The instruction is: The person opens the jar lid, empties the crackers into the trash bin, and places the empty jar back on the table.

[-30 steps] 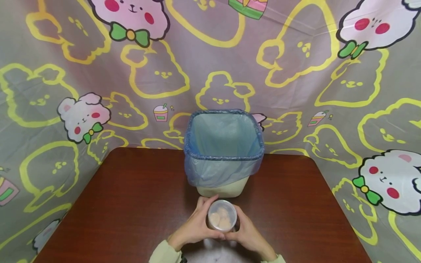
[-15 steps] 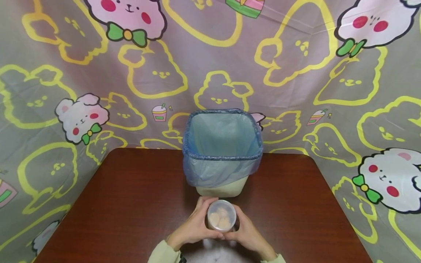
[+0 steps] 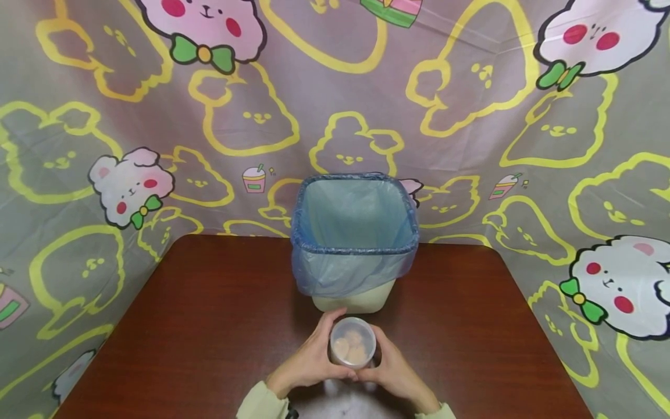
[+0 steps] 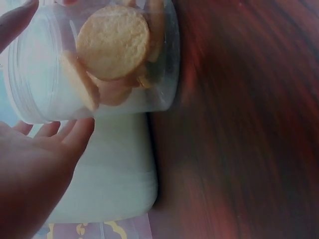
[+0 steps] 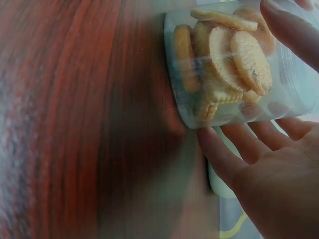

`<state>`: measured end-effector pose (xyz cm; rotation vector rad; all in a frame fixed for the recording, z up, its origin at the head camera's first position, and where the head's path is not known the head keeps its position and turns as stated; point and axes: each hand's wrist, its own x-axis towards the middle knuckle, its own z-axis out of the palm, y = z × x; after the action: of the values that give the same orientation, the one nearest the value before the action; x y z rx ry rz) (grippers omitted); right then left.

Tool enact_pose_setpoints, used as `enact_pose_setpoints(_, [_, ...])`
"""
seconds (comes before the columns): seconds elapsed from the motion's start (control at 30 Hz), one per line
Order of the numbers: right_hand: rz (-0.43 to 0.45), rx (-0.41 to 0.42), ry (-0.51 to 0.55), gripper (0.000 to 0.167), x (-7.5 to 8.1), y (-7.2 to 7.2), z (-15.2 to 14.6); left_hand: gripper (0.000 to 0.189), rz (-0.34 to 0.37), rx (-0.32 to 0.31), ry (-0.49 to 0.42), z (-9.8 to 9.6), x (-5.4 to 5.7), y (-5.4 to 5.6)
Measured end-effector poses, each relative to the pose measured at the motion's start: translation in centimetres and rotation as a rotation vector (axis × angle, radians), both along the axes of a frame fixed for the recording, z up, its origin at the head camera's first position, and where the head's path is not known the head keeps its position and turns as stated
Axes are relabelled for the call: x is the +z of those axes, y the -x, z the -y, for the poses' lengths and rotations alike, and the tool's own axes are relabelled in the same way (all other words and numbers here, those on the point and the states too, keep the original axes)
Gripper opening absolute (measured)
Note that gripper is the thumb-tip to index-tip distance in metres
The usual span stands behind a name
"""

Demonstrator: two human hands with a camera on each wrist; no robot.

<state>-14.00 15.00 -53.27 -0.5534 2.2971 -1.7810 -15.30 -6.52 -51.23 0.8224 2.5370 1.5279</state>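
A clear round plastic jar (image 3: 353,343) with several round biscuits (image 4: 113,43) inside is upright at the near middle of the table. In the head view its top looks covered by a translucent lid. My left hand (image 3: 313,358) grips the jar's left side, and my right hand (image 3: 391,365) grips its right side. Both thumbs nearly meet at the near side. In the right wrist view the fingers (image 5: 249,142) lie along the wall, with more biscuits (image 5: 224,57) showing through. Whether the jar's base touches the table cannot be told.
Just beyond the jar stands a cream bin (image 3: 356,302), lined with a blue plastic bag (image 3: 350,270) folded over its rim. It rests on a dark red-brown wooden table (image 3: 209,314). Cartoon-printed cloth (image 3: 450,157) hangs round the back and sides.
The left hand's fingers at the jar's far side have shifted slightly, one reaching a little farther forward. The jar and the right hand stay in place.
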Motion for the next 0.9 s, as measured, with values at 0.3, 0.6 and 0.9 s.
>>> enact_pose_setpoints(0.3, [-0.002, -0.026, -0.038, 0.085, 0.0, 0.0, 0.1, 0.107, -0.064, 0.006, 0.024, -0.4, 0.1, 0.0])
enact_pose_setpoints(0.6, [-0.109, -0.006, -0.040, 0.081, -0.3, 0.0, -0.2, 0.106, -0.130, 0.030, 0.021, -1.2, -0.2, -0.2])
enact_pose_setpoints(0.9, [-0.095, 0.005, -0.043, 0.082, -0.3, 0.0, -0.3, 0.107, -0.069, 0.037, 0.021, -1.4, 0.0, -0.4])
